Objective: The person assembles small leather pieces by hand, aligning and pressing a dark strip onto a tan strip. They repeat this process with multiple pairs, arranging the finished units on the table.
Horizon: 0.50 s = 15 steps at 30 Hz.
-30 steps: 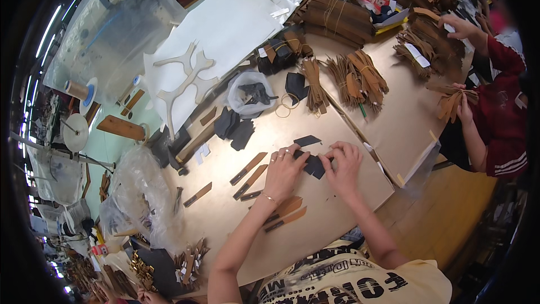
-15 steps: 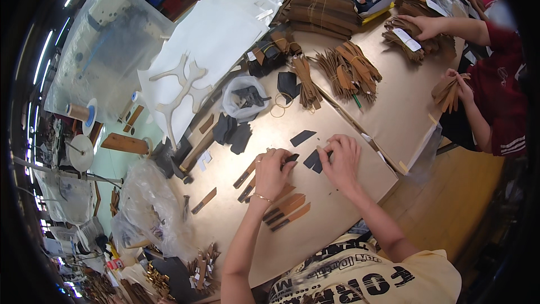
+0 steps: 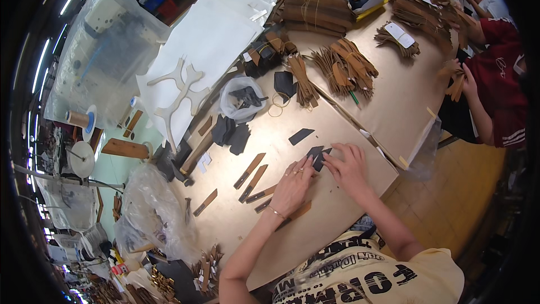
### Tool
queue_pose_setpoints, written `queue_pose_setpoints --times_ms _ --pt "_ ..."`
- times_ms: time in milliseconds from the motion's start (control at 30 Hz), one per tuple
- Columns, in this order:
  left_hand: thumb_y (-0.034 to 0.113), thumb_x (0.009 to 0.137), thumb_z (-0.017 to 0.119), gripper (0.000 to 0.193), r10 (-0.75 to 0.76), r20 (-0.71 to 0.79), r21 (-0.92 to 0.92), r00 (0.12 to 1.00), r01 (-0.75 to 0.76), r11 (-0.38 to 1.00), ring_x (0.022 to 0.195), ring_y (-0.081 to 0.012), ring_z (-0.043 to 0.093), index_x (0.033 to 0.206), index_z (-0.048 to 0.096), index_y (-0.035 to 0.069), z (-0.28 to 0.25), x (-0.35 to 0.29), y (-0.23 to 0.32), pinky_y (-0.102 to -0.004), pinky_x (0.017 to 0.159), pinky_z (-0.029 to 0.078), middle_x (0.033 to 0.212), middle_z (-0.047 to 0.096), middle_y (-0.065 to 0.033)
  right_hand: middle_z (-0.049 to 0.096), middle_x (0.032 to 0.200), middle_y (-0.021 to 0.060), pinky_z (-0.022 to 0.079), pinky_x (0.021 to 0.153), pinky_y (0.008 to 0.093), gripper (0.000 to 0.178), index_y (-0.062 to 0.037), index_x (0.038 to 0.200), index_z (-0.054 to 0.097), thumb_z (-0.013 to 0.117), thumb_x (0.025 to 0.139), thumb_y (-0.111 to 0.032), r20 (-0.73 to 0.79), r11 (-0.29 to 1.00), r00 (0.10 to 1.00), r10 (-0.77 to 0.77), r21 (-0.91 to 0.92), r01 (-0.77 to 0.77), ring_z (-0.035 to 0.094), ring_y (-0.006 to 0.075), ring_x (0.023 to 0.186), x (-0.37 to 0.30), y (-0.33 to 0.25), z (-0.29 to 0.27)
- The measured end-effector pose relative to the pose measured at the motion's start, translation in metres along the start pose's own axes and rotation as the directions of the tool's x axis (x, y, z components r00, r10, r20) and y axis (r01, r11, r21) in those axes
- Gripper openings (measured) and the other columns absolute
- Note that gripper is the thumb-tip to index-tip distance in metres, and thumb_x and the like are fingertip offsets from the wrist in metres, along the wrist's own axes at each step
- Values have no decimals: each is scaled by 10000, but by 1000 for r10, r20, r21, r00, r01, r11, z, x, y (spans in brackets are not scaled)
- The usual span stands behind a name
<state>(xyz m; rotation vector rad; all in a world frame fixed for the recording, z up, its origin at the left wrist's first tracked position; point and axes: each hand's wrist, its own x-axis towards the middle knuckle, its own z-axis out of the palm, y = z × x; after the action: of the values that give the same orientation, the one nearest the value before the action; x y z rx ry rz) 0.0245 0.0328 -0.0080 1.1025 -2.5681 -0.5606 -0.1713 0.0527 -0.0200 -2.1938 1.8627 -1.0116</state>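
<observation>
Small black slanted pieces [image 3: 316, 151], leather or fabric by their look, lie under my fingertips in the middle of the table. My left hand [image 3: 293, 184] reaches over the brown strips, its fingers closed together on the left black piece. From the right, my right hand [image 3: 350, 170] pinches the edge of the neighbouring black piece. One more black piece [image 3: 301, 136] lies flat just beyond. Left of my left hand are several brown strips with black ends [image 3: 249, 170]; others are partly hidden under the hand and wrist.
A plastic bag of black scraps [image 3: 243, 99] and loose black pieces [image 3: 239, 138] lie farther back. A hammer [image 3: 194, 160] lies to the left. Tied brown strip bundles [image 3: 343, 70] fill the back. At right, a co-worker in a red shirt [image 3: 500, 79] holds brown strips.
My left hand has moved right, from the brown strips to the black pieces, uncovering some strips. My right hand shifted slightly. The co-worker's hand has left the labelled bundle.
</observation>
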Motion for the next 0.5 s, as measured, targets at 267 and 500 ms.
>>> queue_pose_setpoints --times_ms 267,500 --pt "88 933 649 126 -632 -81 -745 771 374 552 991 -245 673 1028 614 14 -27 8 5 -300 796 496 1000 678 -104 636 1102 74 457 885 372 241 -84 1078 721 742 846 -147 49 959 987 156 232 -163 592 237 995 2 -11 -19" --pt "101 969 633 120 -773 211 -953 598 -50 -299 862 -166 707 1020 591 2 -18 11 18 -222 737 594 927 690 -97 659 1025 54 510 769 242 215 -3 1138 674 657 932 -62 577 126 787 217 783 -609 616 90 864 26 -31 -20"
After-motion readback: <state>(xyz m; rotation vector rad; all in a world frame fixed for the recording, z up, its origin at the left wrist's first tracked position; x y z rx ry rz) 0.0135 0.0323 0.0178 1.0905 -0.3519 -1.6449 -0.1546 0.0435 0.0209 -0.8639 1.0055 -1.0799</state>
